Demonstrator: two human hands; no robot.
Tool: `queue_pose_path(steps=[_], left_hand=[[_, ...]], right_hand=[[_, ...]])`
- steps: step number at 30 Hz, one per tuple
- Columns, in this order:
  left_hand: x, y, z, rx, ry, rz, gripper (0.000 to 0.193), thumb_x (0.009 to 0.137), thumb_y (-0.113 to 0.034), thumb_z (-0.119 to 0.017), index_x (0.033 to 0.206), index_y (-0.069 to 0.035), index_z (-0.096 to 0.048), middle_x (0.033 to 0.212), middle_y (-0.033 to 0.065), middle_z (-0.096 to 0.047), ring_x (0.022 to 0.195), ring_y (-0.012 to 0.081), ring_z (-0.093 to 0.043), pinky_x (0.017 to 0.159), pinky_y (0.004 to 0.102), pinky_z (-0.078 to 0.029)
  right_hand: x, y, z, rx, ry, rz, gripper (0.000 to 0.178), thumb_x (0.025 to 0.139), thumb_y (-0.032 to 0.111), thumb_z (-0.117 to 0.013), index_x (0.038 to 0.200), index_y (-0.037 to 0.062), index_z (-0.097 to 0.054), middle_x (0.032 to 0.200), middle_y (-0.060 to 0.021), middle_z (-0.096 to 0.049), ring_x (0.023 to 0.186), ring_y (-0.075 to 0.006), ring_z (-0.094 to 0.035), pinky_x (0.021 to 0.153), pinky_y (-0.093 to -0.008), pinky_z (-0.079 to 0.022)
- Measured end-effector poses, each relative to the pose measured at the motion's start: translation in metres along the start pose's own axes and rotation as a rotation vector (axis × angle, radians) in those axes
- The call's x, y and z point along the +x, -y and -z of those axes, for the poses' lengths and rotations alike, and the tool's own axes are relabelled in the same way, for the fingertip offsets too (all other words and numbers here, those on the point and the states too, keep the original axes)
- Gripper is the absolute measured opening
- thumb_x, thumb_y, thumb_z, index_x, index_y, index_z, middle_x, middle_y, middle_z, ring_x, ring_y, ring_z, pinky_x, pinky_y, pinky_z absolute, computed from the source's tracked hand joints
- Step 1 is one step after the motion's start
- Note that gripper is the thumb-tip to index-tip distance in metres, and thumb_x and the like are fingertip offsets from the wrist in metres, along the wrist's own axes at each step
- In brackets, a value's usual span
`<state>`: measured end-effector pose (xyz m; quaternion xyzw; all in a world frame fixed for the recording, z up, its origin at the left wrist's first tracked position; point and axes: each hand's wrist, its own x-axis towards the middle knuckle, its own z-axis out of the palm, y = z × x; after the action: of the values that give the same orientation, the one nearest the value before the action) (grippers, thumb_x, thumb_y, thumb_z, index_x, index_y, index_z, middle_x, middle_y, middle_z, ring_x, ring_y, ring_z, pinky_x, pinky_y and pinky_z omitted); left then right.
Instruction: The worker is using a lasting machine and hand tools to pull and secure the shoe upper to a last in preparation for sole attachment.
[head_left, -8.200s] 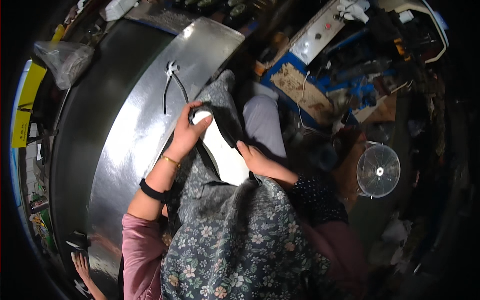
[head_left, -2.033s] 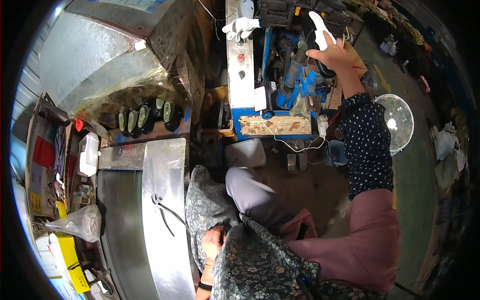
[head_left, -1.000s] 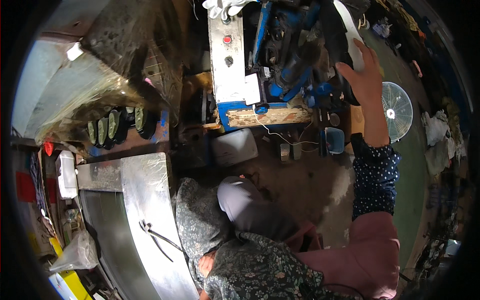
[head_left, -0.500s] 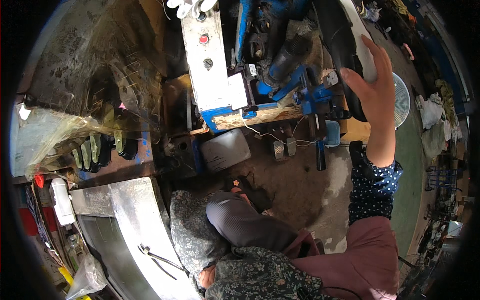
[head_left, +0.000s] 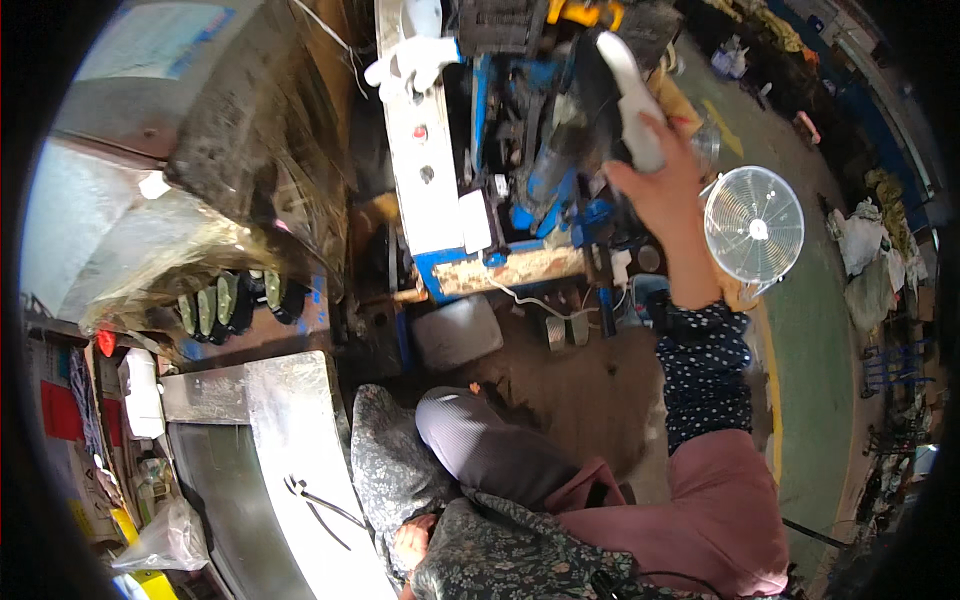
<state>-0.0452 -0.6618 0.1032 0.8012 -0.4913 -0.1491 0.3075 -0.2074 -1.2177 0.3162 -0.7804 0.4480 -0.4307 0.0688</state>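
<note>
Head view: shoe [head_left: 636, 112] shifted from the lap, between both hands, out to the blue machine [head_left: 545, 187]. Right hand [head_left: 662, 185] has it by the near end, thumb and fingers spread partway around it; white sole runs on past the fingertips. Left hand [head_left: 412, 540] at the floral apron [head_left: 500, 550], part-hidden; grip cannot be told.

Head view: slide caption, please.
Right hand holds black and white shoe-shaped piece near blue machine; pliers on metal plate.
</note>
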Motion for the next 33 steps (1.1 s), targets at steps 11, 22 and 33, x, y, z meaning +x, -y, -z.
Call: queue_pose_path(steps=[11,22,33], left_hand=[[-0.053,-0.017,0.020,-0.080,-0.267,-0.179,0.015,0.076,-0.013,-0.068,0.091,-0.009,-0.069,0.082,0.0101,-0.068,0.074,0.0318,-0.064,0.069,0.0405,-0.051],[-0.015,-0.035,0.089,-1.412,-0.589,0.224,0.055,0.097,-0.047,-0.050,0.134,-0.005,-0.048,0.121,0.0074,-0.060,0.104,0.0164,-0.058,0.094,0.0327,-0.045],[-0.093,-0.074,0.144,-0.452,-0.085,0.158,0.059,0.074,-0.031,-0.078,0.120,-0.002,-0.056,0.102,0.0096,-0.066,0.094,0.0235,-0.063,0.082,0.0362,-0.051]], right_hand=[[-0.022,0.060,0.048,-0.085,0.041,0.080,0.076,0.057,0.029,-0.082,0.127,0.0154,-0.056,0.141,-0.0220,-0.042,0.121,-0.0415,-0.050,0.100,-0.0460,-0.043],[-0.309,0.234,0.046,1.044,0.418,0.615,0.094,0.061,0.029,-0.088,0.139,0.0078,-0.038,0.146,-0.0264,-0.031,0.135,-0.0425,-0.034,0.108,-0.0525,-0.030],[-0.356,0.266,0.001,1.242,2.121,0.175,0.078,0.093,0.032,-0.063,0.150,-0.0007,-0.022,0.147,-0.0119,-0.038,0.132,-0.0169,-0.038,0.111,-0.0323,-0.031]])
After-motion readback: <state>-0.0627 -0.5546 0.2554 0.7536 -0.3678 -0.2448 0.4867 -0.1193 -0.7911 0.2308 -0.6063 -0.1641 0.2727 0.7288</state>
